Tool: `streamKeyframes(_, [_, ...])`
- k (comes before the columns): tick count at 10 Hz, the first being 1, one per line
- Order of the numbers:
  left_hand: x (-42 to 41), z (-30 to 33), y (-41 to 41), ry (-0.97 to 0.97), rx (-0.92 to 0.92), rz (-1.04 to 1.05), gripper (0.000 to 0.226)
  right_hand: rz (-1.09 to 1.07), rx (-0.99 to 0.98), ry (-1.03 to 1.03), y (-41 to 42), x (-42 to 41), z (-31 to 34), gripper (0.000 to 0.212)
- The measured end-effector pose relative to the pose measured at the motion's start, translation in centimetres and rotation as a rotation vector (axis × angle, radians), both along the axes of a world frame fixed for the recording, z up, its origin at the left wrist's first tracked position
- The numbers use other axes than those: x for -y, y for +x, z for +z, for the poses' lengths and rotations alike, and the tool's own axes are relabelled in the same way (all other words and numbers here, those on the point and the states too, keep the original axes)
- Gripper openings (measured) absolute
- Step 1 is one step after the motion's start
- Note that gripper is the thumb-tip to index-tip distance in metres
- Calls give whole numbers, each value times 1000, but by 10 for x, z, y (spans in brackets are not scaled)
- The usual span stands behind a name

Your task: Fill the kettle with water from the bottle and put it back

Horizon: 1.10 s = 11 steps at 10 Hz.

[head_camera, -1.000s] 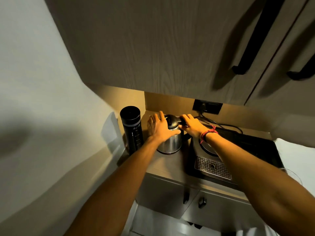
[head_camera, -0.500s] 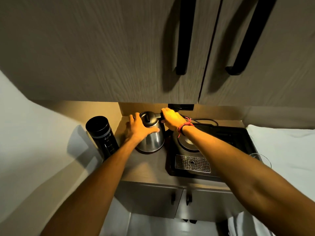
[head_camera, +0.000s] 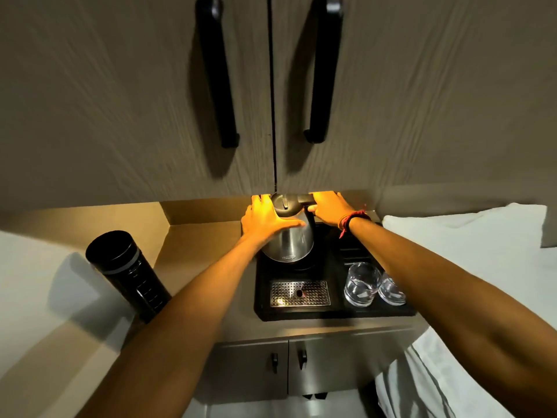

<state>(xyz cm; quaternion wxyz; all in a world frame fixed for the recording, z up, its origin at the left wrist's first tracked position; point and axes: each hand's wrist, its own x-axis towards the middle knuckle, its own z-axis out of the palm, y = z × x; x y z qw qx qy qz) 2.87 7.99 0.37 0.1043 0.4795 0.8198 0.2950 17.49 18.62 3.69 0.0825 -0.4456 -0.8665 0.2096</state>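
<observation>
The steel kettle point(head_camera: 291, 239) with its black lid and handle stands on its base at the back of the black tray point(head_camera: 304, 313). My left hand point(head_camera: 265, 220) is pressed flat against the kettle's left side. My right hand point(head_camera: 328, 208), with a red thread at the wrist, is closed on the kettle's black handle at the top right. The black bottle point(head_camera: 126, 271), capped, stands upright on the counter to the left, apart from both hands.
Two clear glasses point(head_camera: 361, 285) stand on the tray's right part, under my right forearm. A perforated metal drip grate point(head_camera: 299, 293) lies at the tray's front. Cabinet doors with black handles point(head_camera: 218, 73) hang close overhead. White bedding point(head_camera: 470, 245) lies to the right.
The kettle has gone from the counter beside the bottle to the right, onto its base on the tray, with both hands on it. The view has swung right.
</observation>
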Motion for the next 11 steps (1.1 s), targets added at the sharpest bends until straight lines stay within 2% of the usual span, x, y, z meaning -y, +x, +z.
streamKeyframes(3, [-22,-13,24,-34,-83,-71,113,28,13,43,33,-23,-26,25])
streamKeyframes(4, [-21,-15,24,-46,-83,-50,110,-42,-111,-15,32,-25,-40,36])
streamKeyframes(5, [-21,-17,24,-61,-80,-52,115,-119,-227,-62,35,-21,-53,60])
streamKeyframes(6, [-20,-22,26,-94,-123,-65,131,-112,-125,109,45,-15,-72,70])
streamKeyframes(8, [-19,-13,31,-147,-209,-59,125,-5,116,392,48,-26,-69,62])
streamKeyframes(9, [-16,-9,33,-229,-266,-69,132,-2,178,400,49,-21,-64,63])
streamKeyframes(10, [-7,-3,39,-265,-401,-79,131,-8,217,396,54,-4,-61,70])
streamKeyframes(11, [6,1,49,-183,-513,-101,121,20,215,429,59,14,-56,76])
